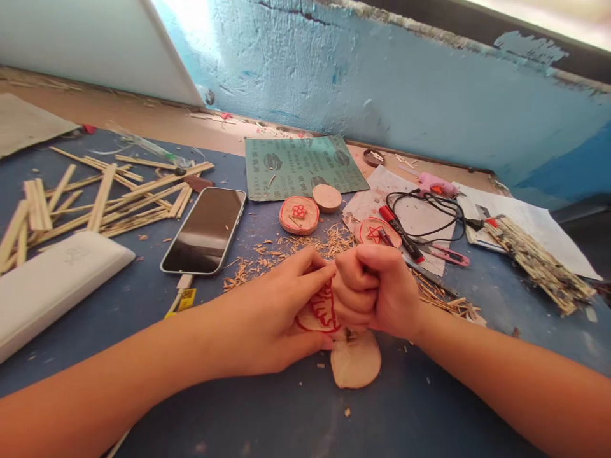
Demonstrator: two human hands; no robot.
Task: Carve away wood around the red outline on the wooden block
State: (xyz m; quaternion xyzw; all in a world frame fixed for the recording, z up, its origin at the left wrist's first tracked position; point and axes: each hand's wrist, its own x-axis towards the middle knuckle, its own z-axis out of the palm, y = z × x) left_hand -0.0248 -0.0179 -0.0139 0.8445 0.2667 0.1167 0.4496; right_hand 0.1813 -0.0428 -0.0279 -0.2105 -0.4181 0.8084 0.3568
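My left hand (291, 312) grips the edge of a round wood slice (321, 312) that has red lines drawn on it, thumb below and fingers above. My right hand (375, 289) is closed in a fist against the right side of this slice and hides part of it. What the fist holds, if anything, is hidden. Just beyond it shows a dark stick-like end (384, 238); I cannot tell whether it belongs to something in the fist. A plain wood slice (356, 361) lies on the table below both hands.
Beyond my hands are a slice with a red flower (298, 215), a plain slice (327, 198), a star-marked slice (375, 231), wood shavings (334, 240) and green sandpaper (305, 166). A phone (205, 230) and wooden sticks (102, 197) lie left; a red marker (401, 233) and black cable (427, 216) lie right.
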